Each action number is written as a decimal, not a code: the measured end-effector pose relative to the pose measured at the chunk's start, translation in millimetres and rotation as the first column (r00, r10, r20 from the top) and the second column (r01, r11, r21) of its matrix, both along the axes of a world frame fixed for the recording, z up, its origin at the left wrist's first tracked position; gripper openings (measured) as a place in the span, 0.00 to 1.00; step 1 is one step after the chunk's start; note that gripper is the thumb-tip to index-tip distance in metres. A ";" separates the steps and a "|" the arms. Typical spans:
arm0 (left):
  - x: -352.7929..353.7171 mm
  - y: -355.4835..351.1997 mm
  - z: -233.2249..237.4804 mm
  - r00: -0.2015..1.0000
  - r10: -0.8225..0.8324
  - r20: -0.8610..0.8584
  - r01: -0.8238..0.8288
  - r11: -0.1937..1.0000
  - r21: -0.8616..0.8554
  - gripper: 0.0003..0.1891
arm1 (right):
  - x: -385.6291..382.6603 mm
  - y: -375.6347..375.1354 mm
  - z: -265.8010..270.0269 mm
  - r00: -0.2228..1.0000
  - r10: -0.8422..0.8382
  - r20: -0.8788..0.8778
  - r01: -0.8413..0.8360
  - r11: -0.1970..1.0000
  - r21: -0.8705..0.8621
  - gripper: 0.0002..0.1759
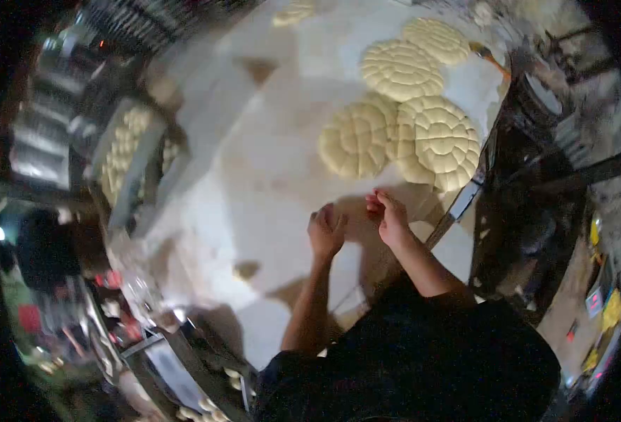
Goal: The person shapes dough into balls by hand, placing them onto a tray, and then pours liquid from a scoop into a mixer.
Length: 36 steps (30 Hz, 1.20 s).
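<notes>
Both hands hover over the near part of the floury white work table (275,169), a short gap between them. My left hand (326,228) has its thumb apart from its loosely bent fingers, and I see nothing in it. My right hand (389,216) faces it, fingers loosely curled but not closed, also with nothing visible in it. Just beyond the right hand lie two round, flat dough discs, a left one (357,137) and a right one (437,141), scored in rings and segments. Two similar discs, a middle one (402,69) and a far one (435,40), overlap behind them.
A small dough lump (246,269) lies to the left of my hands. Trays of dough pieces (124,151) stand along the left side. A brush-like tool with an orange handle (496,62) rests at the far right edge. Another dough piece (294,12) is at the back.
</notes>
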<state>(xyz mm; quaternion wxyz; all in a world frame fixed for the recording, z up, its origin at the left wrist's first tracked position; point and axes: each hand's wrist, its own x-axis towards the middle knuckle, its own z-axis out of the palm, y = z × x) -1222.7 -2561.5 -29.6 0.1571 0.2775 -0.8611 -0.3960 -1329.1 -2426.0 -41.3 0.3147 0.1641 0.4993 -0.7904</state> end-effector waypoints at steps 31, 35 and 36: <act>107.4 80.6 -2.7 0.906 0.381 -0.186 -0.306 0.892 0.334 0.22 | 160.5 27.9 55.5 0.975 -0.033 0.219 -0.009 0.982 0.187 0.32; 168.3 85.8 43.6 0.783 0.496 -0.376 -0.079 0.678 0.731 0.14 | 211.1 31.9 73.8 0.962 0.228 -0.148 -0.206 0.967 0.149 0.35; 181.7 75.8 46.2 0.796 0.447 -0.408 -0.064 0.732 0.678 0.14 | 213.1 28.6 81.5 0.916 0.338 -0.218 -0.306 0.937 0.168 0.40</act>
